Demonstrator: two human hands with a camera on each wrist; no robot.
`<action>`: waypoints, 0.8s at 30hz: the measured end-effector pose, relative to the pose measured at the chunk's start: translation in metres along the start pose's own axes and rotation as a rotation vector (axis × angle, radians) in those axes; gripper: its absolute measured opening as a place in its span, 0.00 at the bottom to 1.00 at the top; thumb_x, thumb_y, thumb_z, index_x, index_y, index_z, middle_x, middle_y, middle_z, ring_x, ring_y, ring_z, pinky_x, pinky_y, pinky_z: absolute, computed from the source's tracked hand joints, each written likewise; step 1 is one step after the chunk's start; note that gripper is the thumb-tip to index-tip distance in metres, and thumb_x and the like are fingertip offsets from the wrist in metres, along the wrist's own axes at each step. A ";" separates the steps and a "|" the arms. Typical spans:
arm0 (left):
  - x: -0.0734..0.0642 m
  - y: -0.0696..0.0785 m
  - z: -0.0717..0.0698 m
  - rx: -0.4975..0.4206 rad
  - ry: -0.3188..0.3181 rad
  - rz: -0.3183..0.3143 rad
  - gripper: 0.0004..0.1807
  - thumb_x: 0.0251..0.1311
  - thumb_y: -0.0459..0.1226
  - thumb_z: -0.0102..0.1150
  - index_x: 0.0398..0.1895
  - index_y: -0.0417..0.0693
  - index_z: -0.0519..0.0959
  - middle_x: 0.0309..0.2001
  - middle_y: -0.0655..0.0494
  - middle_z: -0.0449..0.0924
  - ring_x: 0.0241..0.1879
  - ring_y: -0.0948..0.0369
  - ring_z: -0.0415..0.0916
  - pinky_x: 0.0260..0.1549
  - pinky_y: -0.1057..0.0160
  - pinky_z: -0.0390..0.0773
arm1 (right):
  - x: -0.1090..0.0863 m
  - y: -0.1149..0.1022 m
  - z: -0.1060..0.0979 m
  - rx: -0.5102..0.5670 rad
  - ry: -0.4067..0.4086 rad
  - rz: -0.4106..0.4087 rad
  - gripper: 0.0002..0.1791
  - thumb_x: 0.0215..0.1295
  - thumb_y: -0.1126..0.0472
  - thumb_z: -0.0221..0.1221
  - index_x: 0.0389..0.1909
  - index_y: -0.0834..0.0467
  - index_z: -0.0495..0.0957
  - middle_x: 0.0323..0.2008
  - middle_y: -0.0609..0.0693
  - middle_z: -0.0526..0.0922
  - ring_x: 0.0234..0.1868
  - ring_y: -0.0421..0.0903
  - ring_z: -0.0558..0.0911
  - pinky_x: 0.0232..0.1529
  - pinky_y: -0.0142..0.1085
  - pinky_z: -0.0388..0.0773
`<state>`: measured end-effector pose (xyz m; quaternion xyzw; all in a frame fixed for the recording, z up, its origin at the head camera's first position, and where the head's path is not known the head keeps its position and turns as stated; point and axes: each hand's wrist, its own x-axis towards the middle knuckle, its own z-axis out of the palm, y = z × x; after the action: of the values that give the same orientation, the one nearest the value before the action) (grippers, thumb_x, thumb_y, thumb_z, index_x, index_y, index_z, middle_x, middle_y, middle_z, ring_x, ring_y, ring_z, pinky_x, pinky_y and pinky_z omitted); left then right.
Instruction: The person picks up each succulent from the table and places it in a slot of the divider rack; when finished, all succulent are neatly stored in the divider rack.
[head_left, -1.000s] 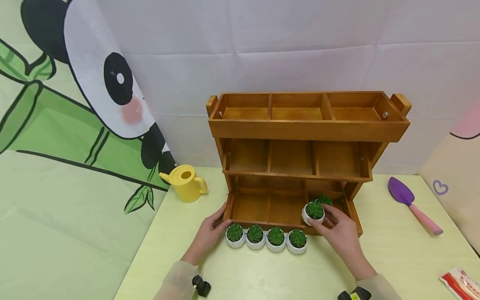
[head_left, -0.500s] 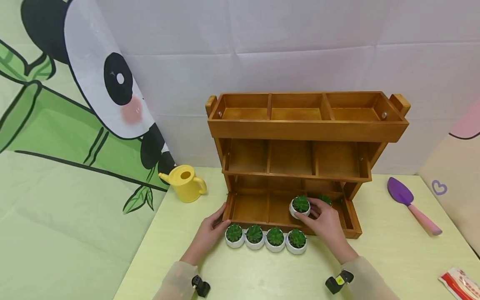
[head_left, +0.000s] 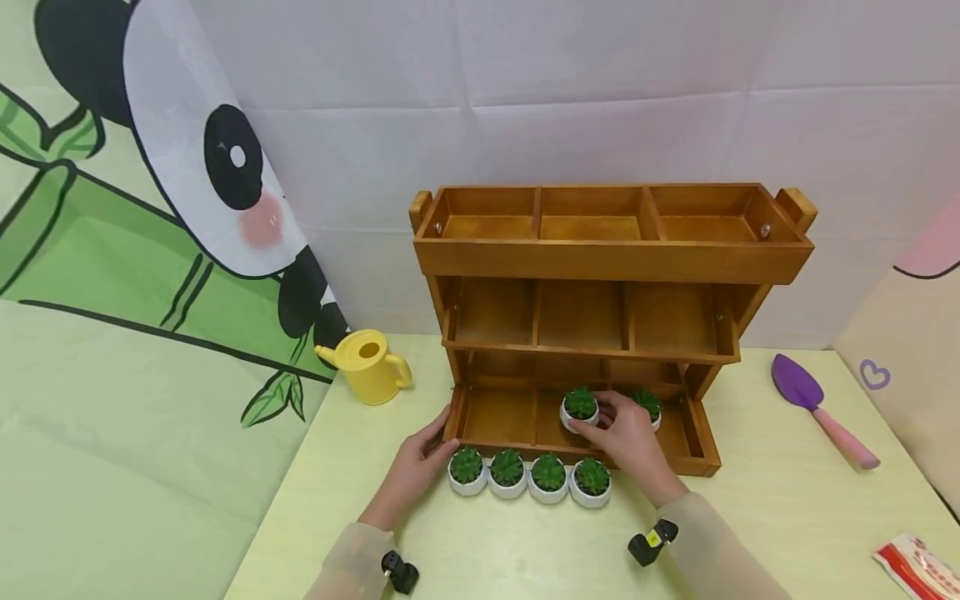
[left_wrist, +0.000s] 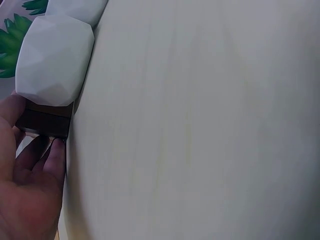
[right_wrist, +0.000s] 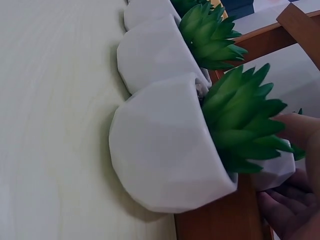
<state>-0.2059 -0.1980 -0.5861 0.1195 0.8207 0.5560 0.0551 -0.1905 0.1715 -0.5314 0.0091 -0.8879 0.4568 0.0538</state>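
My right hand (head_left: 628, 437) pinches a small white faceted pot with a green succulent (head_left: 580, 406) between thumb and fingers, over the middle compartment of the bottom tier of a brown wooden shelf (head_left: 611, 260). In the right wrist view a nearer pot (right_wrist: 165, 150) partly hides the held succulent pot (right_wrist: 276, 170). Another potted succulent (head_left: 648, 406) sits in the bottom tier's right compartment, partly behind my right hand. My left hand (head_left: 415, 467) grips the bottom tier's left end; in the left wrist view, the wooden corner (left_wrist: 45, 120) lies between thumb and fingers.
Several potted succulents (head_left: 548, 477) stand in a row along the shelf's front edge. A yellow watering can (head_left: 369, 371) is at the left. To the right lie a purple trowel with a pink handle (head_left: 821, 408) and a red-and-white packet (head_left: 918, 567). A cloth backdrop (head_left: 600, 100) hangs behind.
My right hand has carried the potted succulent leftward, from the right compartment's front edge to over the middle compartment, uncovering more of the pot in the right compartment. My left hand has stayed put.
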 end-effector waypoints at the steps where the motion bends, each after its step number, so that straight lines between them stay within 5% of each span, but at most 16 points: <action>1: 0.000 0.000 0.000 -0.001 -0.001 0.000 0.35 0.74 0.42 0.62 0.81 0.63 0.63 0.78 0.63 0.61 0.74 0.58 0.65 0.68 0.64 0.70 | 0.001 0.000 0.002 -0.012 -0.002 0.002 0.34 0.58 0.52 0.79 0.60 0.65 0.80 0.53 0.60 0.85 0.53 0.56 0.86 0.54 0.48 0.86; 10: -0.001 0.001 0.001 0.004 0.014 0.036 0.35 0.74 0.41 0.62 0.81 0.58 0.64 0.78 0.57 0.62 0.74 0.53 0.64 0.68 0.60 0.70 | 0.009 -0.004 0.012 -0.068 -0.027 0.029 0.36 0.59 0.48 0.78 0.61 0.67 0.79 0.50 0.60 0.86 0.49 0.53 0.85 0.53 0.49 0.86; 18: 0.000 0.001 0.002 -0.001 0.021 0.028 0.34 0.74 0.39 0.62 0.81 0.58 0.64 0.78 0.57 0.62 0.74 0.53 0.64 0.69 0.59 0.70 | 0.015 -0.007 0.019 -0.111 -0.042 0.035 0.35 0.58 0.49 0.78 0.59 0.67 0.80 0.36 0.52 0.80 0.36 0.49 0.75 0.36 0.39 0.77; 24: 0.000 0.001 0.002 -0.001 0.014 0.033 0.35 0.74 0.40 0.62 0.81 0.59 0.64 0.78 0.57 0.61 0.74 0.54 0.64 0.69 0.61 0.69 | 0.019 -0.008 0.022 -0.137 -0.036 0.027 0.34 0.58 0.49 0.78 0.56 0.67 0.80 0.34 0.51 0.80 0.35 0.49 0.76 0.35 0.40 0.77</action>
<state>-0.2058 -0.1960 -0.5860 0.1291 0.8187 0.5580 0.0405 -0.2107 0.1500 -0.5357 0.0017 -0.9179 0.3955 0.0324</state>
